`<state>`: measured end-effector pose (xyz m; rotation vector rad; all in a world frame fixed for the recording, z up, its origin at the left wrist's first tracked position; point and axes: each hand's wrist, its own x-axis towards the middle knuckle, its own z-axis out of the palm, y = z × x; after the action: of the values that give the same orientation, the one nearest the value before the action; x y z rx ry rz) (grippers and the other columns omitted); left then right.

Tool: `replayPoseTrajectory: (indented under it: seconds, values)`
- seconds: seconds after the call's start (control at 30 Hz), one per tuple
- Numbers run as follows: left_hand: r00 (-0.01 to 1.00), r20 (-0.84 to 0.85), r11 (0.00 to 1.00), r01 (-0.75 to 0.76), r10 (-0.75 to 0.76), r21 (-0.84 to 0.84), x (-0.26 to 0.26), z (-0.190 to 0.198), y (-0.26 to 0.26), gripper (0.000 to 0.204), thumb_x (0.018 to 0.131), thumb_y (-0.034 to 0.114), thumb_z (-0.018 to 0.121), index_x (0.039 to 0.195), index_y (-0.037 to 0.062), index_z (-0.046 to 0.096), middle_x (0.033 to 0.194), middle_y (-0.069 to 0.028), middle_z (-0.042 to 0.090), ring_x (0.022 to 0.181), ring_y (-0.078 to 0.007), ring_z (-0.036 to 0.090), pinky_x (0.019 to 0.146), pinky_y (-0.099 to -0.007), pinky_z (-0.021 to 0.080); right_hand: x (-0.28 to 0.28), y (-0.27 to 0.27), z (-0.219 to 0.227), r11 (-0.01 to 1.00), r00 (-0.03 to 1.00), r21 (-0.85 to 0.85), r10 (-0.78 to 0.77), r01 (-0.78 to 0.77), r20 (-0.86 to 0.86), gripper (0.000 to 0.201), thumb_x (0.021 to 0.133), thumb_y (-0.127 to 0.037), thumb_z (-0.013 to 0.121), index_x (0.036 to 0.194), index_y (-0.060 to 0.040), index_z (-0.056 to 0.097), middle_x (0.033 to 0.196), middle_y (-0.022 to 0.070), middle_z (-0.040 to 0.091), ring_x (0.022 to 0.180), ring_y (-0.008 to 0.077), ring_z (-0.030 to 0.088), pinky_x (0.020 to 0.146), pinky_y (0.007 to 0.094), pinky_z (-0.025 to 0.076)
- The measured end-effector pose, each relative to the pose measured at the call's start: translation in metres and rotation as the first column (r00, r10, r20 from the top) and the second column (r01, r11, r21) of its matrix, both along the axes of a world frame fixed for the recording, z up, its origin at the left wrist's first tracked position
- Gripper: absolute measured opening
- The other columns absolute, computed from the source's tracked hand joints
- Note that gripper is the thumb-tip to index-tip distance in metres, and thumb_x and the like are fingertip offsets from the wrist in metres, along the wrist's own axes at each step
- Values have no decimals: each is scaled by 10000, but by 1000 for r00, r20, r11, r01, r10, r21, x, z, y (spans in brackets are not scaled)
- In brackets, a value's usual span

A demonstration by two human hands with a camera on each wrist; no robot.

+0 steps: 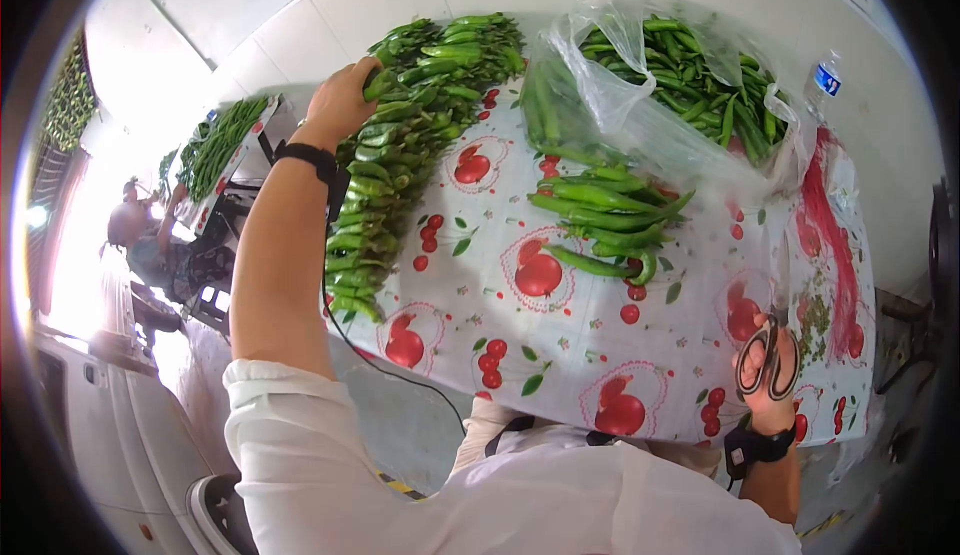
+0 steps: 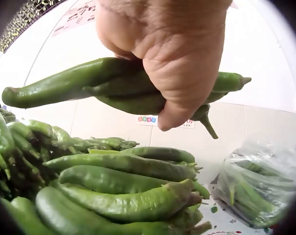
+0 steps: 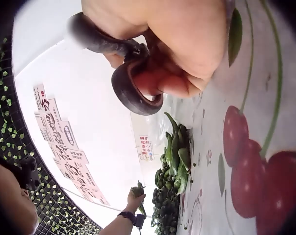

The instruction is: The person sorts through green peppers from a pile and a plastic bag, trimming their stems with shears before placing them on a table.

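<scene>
We see the left hand gripping peppers above the pile; the right hand, well apart, holds scissors.

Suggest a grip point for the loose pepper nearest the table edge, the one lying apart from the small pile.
Pinch the pepper mid-body from above, fingers across its width. It lies flat on the tablecloth, long axis roughly left-right, the near side free. Its right end curls toward the small pile, so that end is probably crowded.
</scene>
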<state>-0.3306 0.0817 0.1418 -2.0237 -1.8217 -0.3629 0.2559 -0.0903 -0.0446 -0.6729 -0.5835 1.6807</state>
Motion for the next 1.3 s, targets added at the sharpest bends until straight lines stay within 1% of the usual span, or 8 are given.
replayPoseTrajectory:
  seconds: [0.23,0.3,0.43,0.53,0.73,0.93,1.17,1.3]
  values:
    - [985,-166,988,-61,36,-144,-4,-22,66,518,680,98,688,1154,195,505,1131,-69,567,1083,-290,522,900,-407,440,-7,-2,8,996,994,-26,-79,81,70,361,954,-342,417,1085,-15,494,532,-8,450,401,108,399,418,251,373]
    - [993,-121,990,-18,1,-138,-11,-23,69,552,662,125,713,1172,206,517,1129,-71,564,1084,-286,522,903,-404,440,-5,-1,5,996,997,-43,-77,79,28,380,961,-339,397,1124,-5,479,541,14,507,406,139,465,441,265,405]
    - [985,-167,984,8,-38,-178,-17,-14,64,616,626,176,754,1201,224,538,1136,-72,554,1086,-280,520,911,-400,435,-5,1,3,997,997,-12,-70,70,19,347,962,-305,403,1106,1,482,542,18,481,409,133,435,409,267,397]
    - [981,-173,962,-128,87,-243,-5,-1,53,639,616,187,760,1213,226,537,1147,-67,546,1074,-279,527,913,-394,435,-6,2,4,996,996,-28,-81,81,23,356,964,-311,401,1108,3,486,534,21,481,398,139,434,392,267,398]
    - [998,48,953,-17,33,-303,-17,-3,50,638,613,158,738,1220,210,546,1065,-86,598,998,-266,572,870,-370,458,-4,2,0,998,999,-19,-53,53,4,356,965,-316,402,1105,-2,496,532,18,481,392,128,429,390,260,398]
    - [961,271,964,24,51,-264,-29,-11,45,414,689,149,633,1103,143,634,1002,-112,642,881,-274,616,811,-372,481,-6,2,2,997,997,-12,-74,74,32,351,963,-318,413,1096,-5,499,527,16,477,390,118,419,388,250,384]
    - [988,132,988,-55,75,-147,-29,-16,47,314,773,272,597,1044,129,665,987,-128,639,893,-298,617,812,-385,478,0,1,1,999,999,-34,-29,30,25,396,961,-344,395,1130,5,480,527,23,513,417,148,495,500,297,449]
    - [982,163,995,-101,98,12,-31,-22,67,335,802,332,587,1059,131,662,1020,-130,638,950,-311,605,848,-394,463,-7,1,3,998,997,-15,-66,67,46,350,960,-321,416,1081,-4,502,527,14,475,401,124,430,399,249,390]
